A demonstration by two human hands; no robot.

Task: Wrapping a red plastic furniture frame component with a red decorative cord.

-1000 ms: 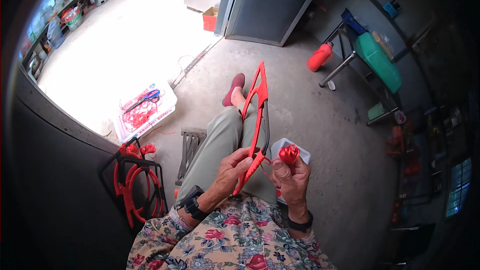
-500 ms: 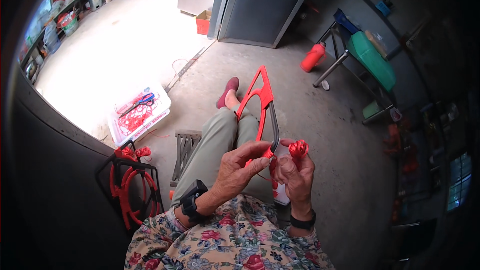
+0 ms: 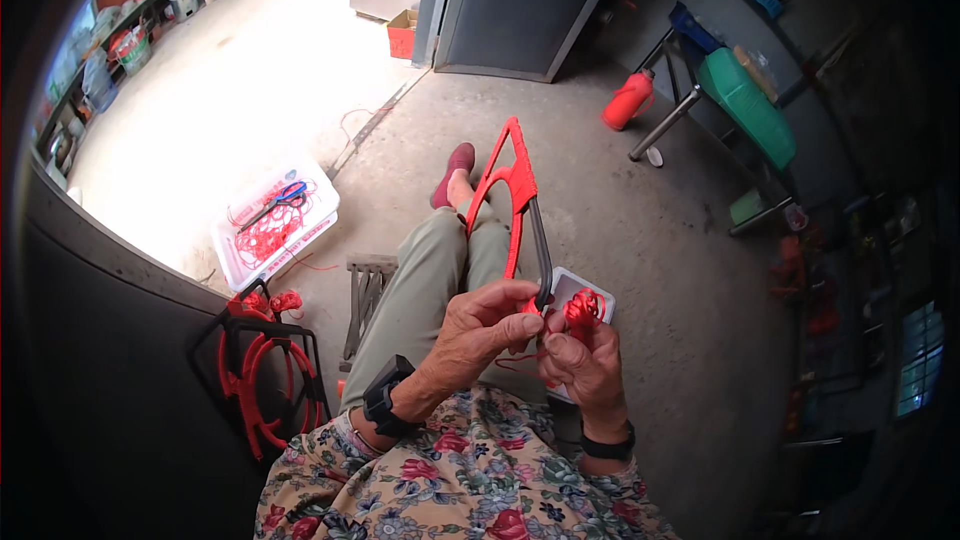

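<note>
Across my lap stands a dark frame, its far part wound in red cord. My left hand pinches the near end of this frame, where more red winding shows between thumb and fingers. Beside it, my right hand is closed around a bundle of red cord, whose looped top sticks up above the fingers. The two sets of fingertips almost meet at the frame's bar. A loose red strand hangs below them. The exact wrap under the fingertips is hidden.
Beyond the right hand is a white container, partly covered. A white basin at left holds tangled red cord and blue-handled scissors. Another red-wound frame leans at lower left, near a small stool. A red flask stands at right.
My right hand and the cord bundle have moved a little left and down, toward my left hand. The frame has shifted slightly left, and more of the white container shows.
</note>
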